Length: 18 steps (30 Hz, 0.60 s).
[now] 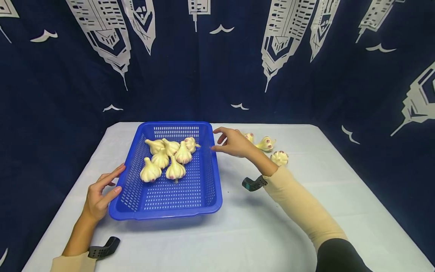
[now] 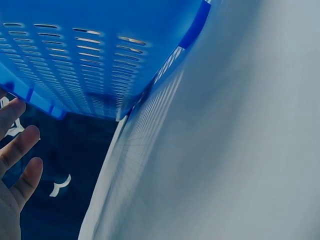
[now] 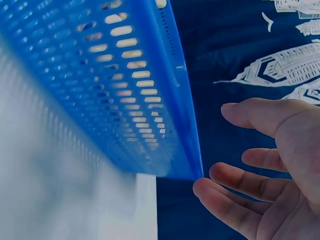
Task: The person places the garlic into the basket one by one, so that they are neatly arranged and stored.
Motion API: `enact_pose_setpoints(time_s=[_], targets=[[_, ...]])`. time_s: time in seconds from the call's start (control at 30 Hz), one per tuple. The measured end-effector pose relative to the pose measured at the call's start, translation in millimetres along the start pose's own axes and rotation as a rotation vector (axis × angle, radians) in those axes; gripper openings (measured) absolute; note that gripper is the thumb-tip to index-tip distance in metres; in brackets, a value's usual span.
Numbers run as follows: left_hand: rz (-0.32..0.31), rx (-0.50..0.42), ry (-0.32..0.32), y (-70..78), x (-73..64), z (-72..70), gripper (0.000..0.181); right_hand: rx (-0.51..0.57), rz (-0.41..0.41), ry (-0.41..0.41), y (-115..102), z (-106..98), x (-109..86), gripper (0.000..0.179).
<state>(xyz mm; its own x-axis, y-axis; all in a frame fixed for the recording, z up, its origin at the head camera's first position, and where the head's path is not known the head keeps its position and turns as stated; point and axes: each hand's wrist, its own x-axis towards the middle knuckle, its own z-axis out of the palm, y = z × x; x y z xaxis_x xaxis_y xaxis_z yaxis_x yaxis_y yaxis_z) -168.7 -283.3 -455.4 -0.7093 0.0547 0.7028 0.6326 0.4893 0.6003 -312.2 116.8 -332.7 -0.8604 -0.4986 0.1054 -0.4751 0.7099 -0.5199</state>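
Note:
A blue plastic basket (image 1: 173,213) with slotted walls stands on the table, holding several garlic bulbs (image 1: 150,170). My left hand (image 1: 99,194) rests against its left rim, fingers spread and mostly straight, thumb near the front corner. In the left wrist view, that hand's fingers (image 2: 31,177) show beside the basket's underside (image 2: 100,65). My right hand (image 1: 234,142) is at the right rim, its fingers loosely bent. In the right wrist view, one fingertip meets the rim (image 3: 192,125), while the thumb (image 3: 250,112) stands off from it; nothing lies between them.
Three garlic bulbs lie beyond my right forearm: one bulb (image 1: 279,158) near the sleeve, another bulb (image 1: 266,144) behind it, and a third bulb (image 1: 249,137) partly hidden by the hand. A white cloth (image 1: 251,234) covers the table. Behind hangs a dark blue patterned curtain (image 1: 190,75).

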Motion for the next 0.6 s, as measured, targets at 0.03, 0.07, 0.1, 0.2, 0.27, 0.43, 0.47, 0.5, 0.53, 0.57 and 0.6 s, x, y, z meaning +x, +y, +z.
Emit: enact_pose_setpoints(time_s=[0.03, 0.07, 0.1, 0.2, 0.27, 0.43, 0.47, 0.5, 0.53, 0.57, 0.6], targets=[[0.0, -0.002, 0.001, 0.0, -0.1, -0.3, 0.053, -0.004, 0.002, 0.004, 2, -1, -0.7, 0.062], [-0.001, -0.004, 0.001, 0.3, -0.1, -0.6, 0.053, -0.006, 0.004, 0.009, 4, -1, -1.7, 0.062], [0.003, -0.003, 0.003, 0.4, 0.0, -0.8, 0.053, -0.011, 0.006, 0.016, 6, -2, -2.6, 0.061], [0.014, 0.0, 0.001, 1.2, 0.0, -0.6, 0.053, -0.026, 0.017, 0.036, 12, -6, -6.2, 0.06], [0.025, 0.006, 0.003, 1.8, 0.3, -0.4, 0.053, -0.023, 0.023, 0.048, 16, -8, -8.4, 0.06], [0.034, 0.007, 0.005, 3.3, 0.9, 0.0, 0.053, -0.006, 0.031, 0.069, 27, -14, -13.7, 0.059], [0.034, 0.005, 0.005, 3.4, 1.0, 0.0, 0.053, -0.003, 0.034, 0.07, 30, -15, -15.1, 0.058], [0.038, 0.004, 0.006, 3.5, 1.0, 0.0, 0.053, -0.002, 0.037, 0.071, 32, -16, -16.5, 0.059], [0.042, 0.002, 0.006, 2.8, 0.9, 0.1, 0.053, -0.004, 0.041, 0.072, 35, -17, -18.1, 0.059], [0.043, 0.002, 0.006, 2.7, 0.8, 0.1, 0.053, -0.003, 0.045, 0.071, 38, -19, -19.7, 0.059], [0.043, 0.001, 0.005, 2.7, 0.7, 0.1, 0.053, 0.0, 0.049, 0.072, 40, -20, -21.4, 0.059]])
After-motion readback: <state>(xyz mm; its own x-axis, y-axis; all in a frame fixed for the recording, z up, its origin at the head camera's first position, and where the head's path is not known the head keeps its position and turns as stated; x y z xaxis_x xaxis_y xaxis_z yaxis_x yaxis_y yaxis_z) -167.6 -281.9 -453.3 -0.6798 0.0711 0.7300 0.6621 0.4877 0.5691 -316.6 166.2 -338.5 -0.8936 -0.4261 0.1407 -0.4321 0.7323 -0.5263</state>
